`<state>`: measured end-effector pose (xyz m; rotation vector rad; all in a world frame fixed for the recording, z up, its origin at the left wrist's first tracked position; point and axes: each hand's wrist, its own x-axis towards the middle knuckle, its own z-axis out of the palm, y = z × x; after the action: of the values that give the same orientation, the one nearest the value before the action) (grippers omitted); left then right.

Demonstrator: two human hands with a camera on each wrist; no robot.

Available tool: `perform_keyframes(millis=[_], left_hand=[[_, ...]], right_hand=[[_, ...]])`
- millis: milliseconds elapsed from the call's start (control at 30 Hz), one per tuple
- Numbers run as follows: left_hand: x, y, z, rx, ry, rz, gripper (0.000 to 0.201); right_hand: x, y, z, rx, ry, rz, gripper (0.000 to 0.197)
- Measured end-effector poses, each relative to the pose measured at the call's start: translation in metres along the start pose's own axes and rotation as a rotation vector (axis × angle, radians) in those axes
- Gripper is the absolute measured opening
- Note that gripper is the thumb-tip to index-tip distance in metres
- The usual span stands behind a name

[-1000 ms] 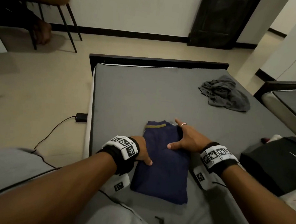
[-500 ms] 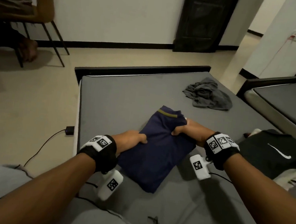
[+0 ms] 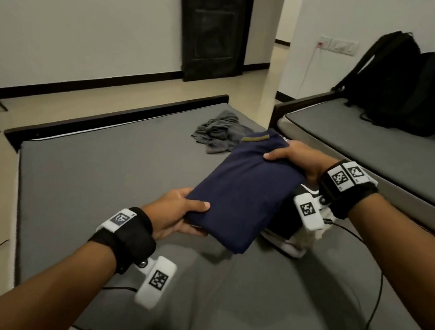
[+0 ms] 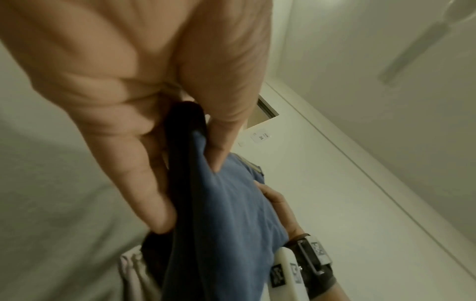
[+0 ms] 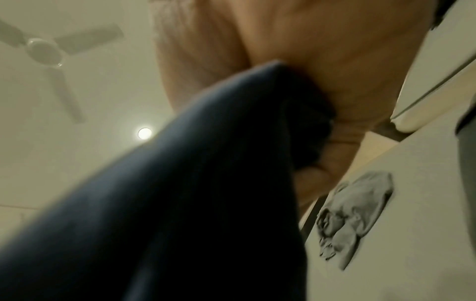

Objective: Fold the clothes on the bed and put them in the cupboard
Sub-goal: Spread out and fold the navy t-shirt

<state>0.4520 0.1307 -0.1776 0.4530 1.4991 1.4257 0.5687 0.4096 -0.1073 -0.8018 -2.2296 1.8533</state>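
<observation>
**Folded navy garment held above bed, both hands on it**

Navy garment (image 3: 243,191) is folded into a flat rectangle and held in the air over the grey bed (image 3: 96,179), tilted, olive collar band at the far end. Not touching the mattress.

Left hand (image 3: 176,214): grip pinches the near-left corner, thumb on top, fingers underneath. Left wrist view confirms it: thumb and fingers (image 4: 144,183) pressed together with fabric (image 4: 231,224) between them.

Right hand (image 3: 296,157): grip clamps the far-right edge near the collar, thumb on top, fingers curled below. Right wrist view is blurred but shows the dark cloth (image 5: 193,193) running into the palm (image 5: 335,81).

Other items:
- Crumpled grey garment (image 3: 219,133) lies unfolded on the bed, far side, near the footboard and just past the held garment. Also visible in the right wrist view (image 5: 355,215).
- Black and white clothing (image 3: 284,236) lies on the bed under the right wrist, mostly hidden by the navy garment; cannot tell what it is.
- Second bed (image 3: 374,143) on the right, with black backpacks (image 3: 412,88) standing on it against the wall.
- Dark door (image 3: 212,27) on the far wall.
- Black cable (image 3: 377,289) runs from the right wrist device across the mattress.
- Ceiling fan (image 5: 49,51) shows in the right wrist view.

Cupboard not in any view.
</observation>
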Motion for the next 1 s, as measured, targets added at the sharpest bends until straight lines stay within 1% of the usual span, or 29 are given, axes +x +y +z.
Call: perform_keyframes(millis=[67, 200, 267, 333, 367, 400, 433, 467, 500, 533, 567, 600, 633, 667, 700, 733, 767, 800, 833, 867, 900, 933, 1000], left_hand=[[0.023, 0.004, 0.028, -0.045, 0.008, 0.018, 0.037], [0.065, 0.016, 0.082, -0.082, 0.015, 0.061, 0.034], [0.083, 0.024, 0.105, -0.11, 0.022, 0.08, 0.032], [0.097, 0.027, 0.12, -0.097, 0.062, 0.079, 0.031], [0.106, 0.024, 0.123, -0.069, 0.097, 0.056, 0.032], [0.112, 0.02, 0.125, -0.007, 0.143, 0.034, 0.035], [0.12, 0.014, 0.122, 0.1, 0.206, 0.033, 0.039], [0.123, 0.008, 0.118, 0.28, 0.279, 0.062, 0.043], [0.126, 0.002, 0.111, 0.496, 0.351, 0.122, 0.045], [0.126, -0.003, 0.106, 0.691, 0.419, 0.206, 0.045], [0.123, -0.007, 0.102, 0.842, 0.465, 0.332, 0.044], [0.116, -0.007, 0.101, 0.934, 0.475, 0.49, 0.043], [0.11, -0.005, 0.103, 0.986, 0.441, 0.656, 0.043], [0.103, -0.001, 0.109, 1.023, 0.361, 0.783, 0.045], [0.103, 0.0, 0.114, 1.05, 0.241, 0.861, 0.048], [0.102, 0.0, 0.124, 1.091, 0.116, 0.89, 0.054], [0.107, -0.002, 0.132, 1.142, 0.007, 0.878, 0.061], [0.11, -0.006, 0.14, 1.203, -0.082, 0.823, 0.067], [0.114, -0.011, 0.146, 1.263, -0.157, 0.74, 0.072], [0.118, -0.018, 0.149, 1.328, -0.216, 0.645, 0.076], [0.12, -0.027, 0.149, 1.386, -0.254, 0.571, 0.08], [0.122, -0.036, 0.147, 1.427, -0.265, 0.52, 0.083], [0.121, -0.051, 0.139, 1.443, -0.236, 0.454, 0.089]], right_hand=[[-0.001, 0.007, -0.034, 0.003, 0.066, 0.006, 0.034], [0.002, 0.019, -0.098, -0.024, 0.197, 0.022, 0.032], [0.009, 0.026, -0.126, -0.051, 0.266, 0.016, 0.04], [0.023, 0.04, -0.147, -0.122, 0.333, 0.02, 0.04], [0.03, 0.049, -0.153, -0.203, 0.358, 0.036, 0.041], [0.039, 0.06, -0.159, -0.321, 0.372, 0.053, 0.048], [0.044, 0.07, -0.161, -0.477, 0.378, 0.083, 0.058], [0.05, 0.082, -0.161, -0.638, 0.372, 0.095, 0.066], [0.051, 0.09, -0.157, -0.793, 0.369, 0.1, 0.07], [0.052, 0.096, -0.154, -0.91, 0.392, 0.072, 0.069], [0.05, 0.097, -0.148, -0.991, 0.439, 0.024, 0.065], [0.051, 0.099, -0.145, -1.043, 0.489, -0.061, 0.062], [0.047, 0.094, -0.138, -1.067, 0.51, -0.17, 0.058], [0.045, 0.093, -0.134, -1.053, 0.472, -0.291, 0.057], [0.041, 0.09, -0.127, -1.045, 0.369, -0.38, 0.059], [0.039, 0.091, -0.121, -1.054, 0.234, -0.432, 0.063], [0.036, 0.095, -0.113, -1.083, 0.091, -0.434, 0.066], [0.035, 0.103, -0.106, -1.126, -0.016, -0.422, 0.066], [0.032, 0.11, -0.1, -1.17, -0.084, -0.377, 0.067], [0.031, 0.119, -0.099, -1.201, -0.109, -0.33, 0.071], [0.03, 0.125, -0.099, -1.212, -0.106, -0.298, 0.08], [0.031, 0.129, -0.102, -1.214, -0.09, -0.29, 0.089], [0.034, 0.131, -0.107, -1.202, -0.067, -0.284, 0.096]])
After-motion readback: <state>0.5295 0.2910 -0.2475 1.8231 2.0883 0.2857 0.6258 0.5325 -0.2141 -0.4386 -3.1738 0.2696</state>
